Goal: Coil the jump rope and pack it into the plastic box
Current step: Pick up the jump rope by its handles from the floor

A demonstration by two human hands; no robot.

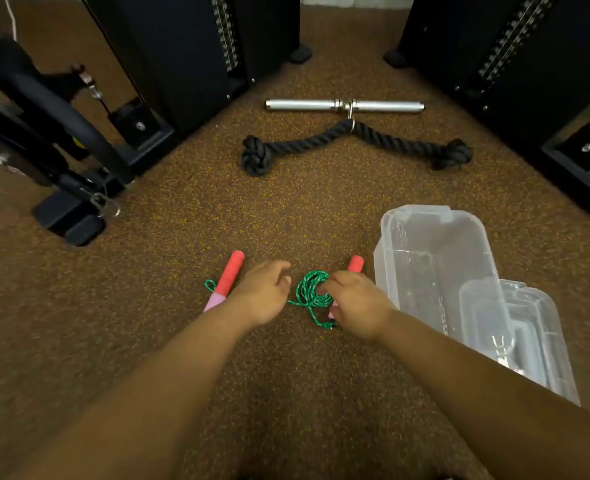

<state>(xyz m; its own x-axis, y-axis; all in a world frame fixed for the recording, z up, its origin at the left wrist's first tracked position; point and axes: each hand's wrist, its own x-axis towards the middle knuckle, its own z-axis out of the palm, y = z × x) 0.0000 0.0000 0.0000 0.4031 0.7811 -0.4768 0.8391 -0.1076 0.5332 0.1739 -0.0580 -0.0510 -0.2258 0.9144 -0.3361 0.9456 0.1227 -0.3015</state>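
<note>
At about nine o'clock from the green coil, one red-and-pink handle (226, 284) of the jump rope lies free on the speckled floor (169, 220), a small loop of green cord poking out beside its pink end; nothing holds it, so if the bundle is lifted now this handle would likely drag, swing and pull turns out of the coil. Just right of it the left hand (262, 292) hovers with fingers loosely curled and apart, gripping nothing that I can make out, though motion blur makes it hard to say whether a fingertip brushes the cord. At centre sits the coiled green rope (312, 292), a small tight bundle on the floor with a loose tail trailing toward six o'clock; that tail could snag or let the loops spring open. The right hand (354, 304) rests on the coil's right edge, fingers bent down over the cord and over the second handle (356, 264), whose red tip shows at twelve o'clock of the hand; a pinch this light may let the loops slip apart. At three o'clock the clear plastic box (432, 268) lies open and empty, close by, with its lid (529, 341) at its near end; a dangling handle could catch on the rim.
</note>
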